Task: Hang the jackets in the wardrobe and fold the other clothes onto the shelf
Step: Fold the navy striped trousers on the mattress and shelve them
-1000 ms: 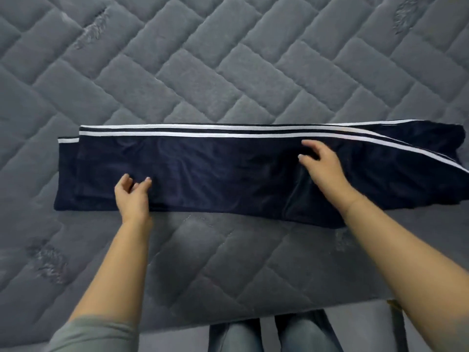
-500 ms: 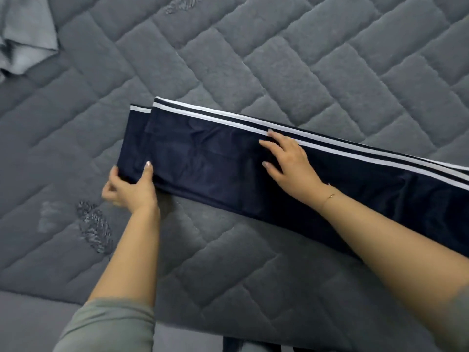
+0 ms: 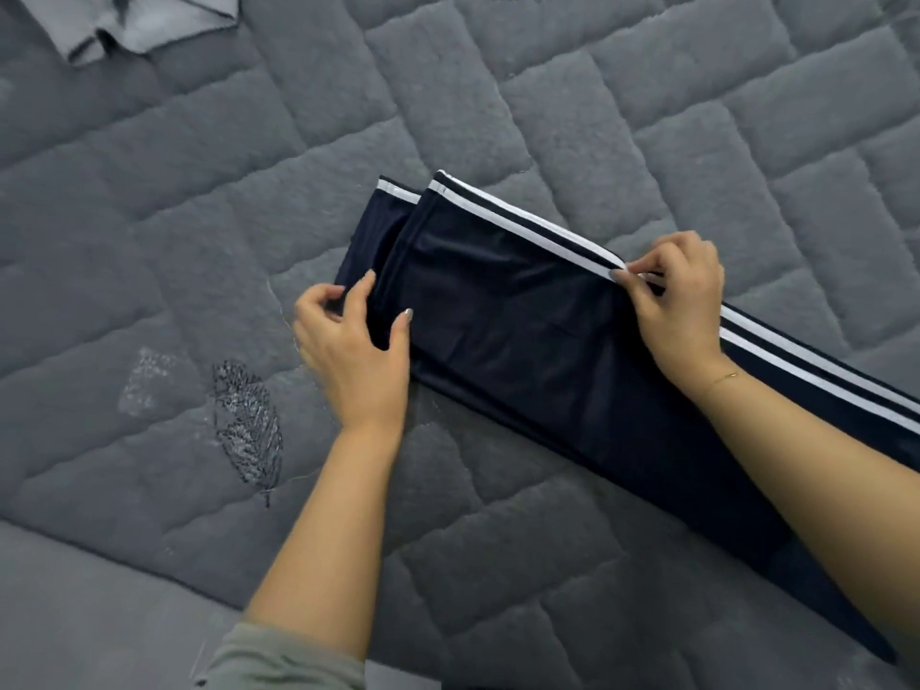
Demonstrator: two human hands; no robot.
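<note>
Head view: both hands' grips [image 3: 356, 341] [image 3: 679, 303] pinch navy trousers [image 3: 508, 321], cut off rightward.

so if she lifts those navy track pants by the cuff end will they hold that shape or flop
Likely flop: the navy track pants lie flat and thin on the quilted bed cover, creasing under the left hand. The sheen suggests slippery fabric, so layers may slide apart. Probably light.

Grey quilted bed [image 3: 647, 117] under navy trousers [image 3: 498, 316], grey garment [image 3: 144, 22].
</note>
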